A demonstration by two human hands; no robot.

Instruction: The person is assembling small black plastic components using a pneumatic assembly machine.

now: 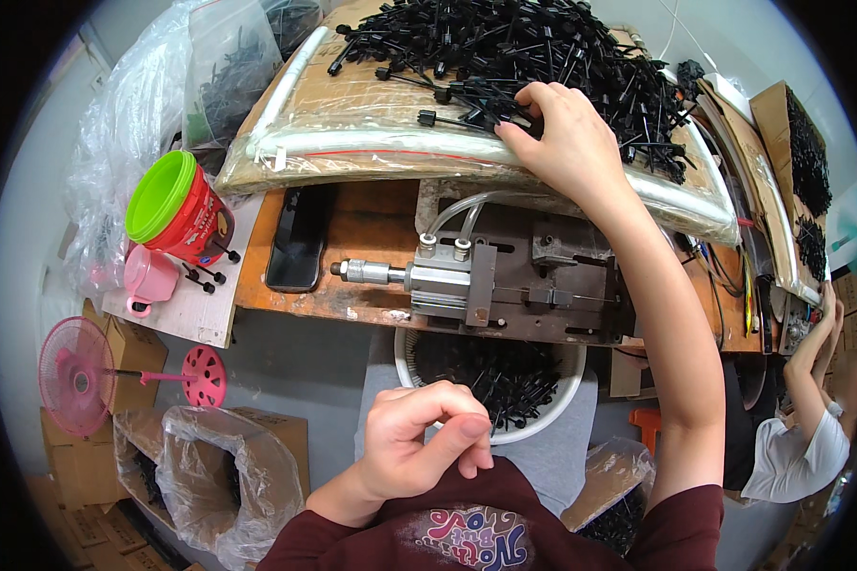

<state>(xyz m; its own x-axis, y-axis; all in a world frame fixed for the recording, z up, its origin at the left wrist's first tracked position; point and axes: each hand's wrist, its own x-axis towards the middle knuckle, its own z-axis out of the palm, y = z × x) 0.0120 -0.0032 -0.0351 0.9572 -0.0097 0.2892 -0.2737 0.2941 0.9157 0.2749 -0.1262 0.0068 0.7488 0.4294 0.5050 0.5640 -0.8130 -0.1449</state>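
Note:
My right hand (571, 138) reaches to the front edge of a big heap of black plastic pieces (505, 43), each with a thin stem and a knobbed end. Its thumb and forefinger are apart, at a few loose pieces. The heap lies on a plastic-wrapped cardboard tray (352, 124) with a white padded rim. Closer to my body, my left hand (428, 433) is curled, thumb against the fingers; whatever it may hold is hidden. Between the hands sits a metal fixture with an air cylinder (443, 285) and clear tubes. Below the bench edge, a white basket (405, 357) holds more black pieces.
On the left stand a red and green bucket (176, 209), a pink cup (150, 278) and a phone (300, 238). A pink fan (76, 376) and a bag-lined box (200, 476) are lower left. At right, another person (800, 447) works by a second tray (762, 181).

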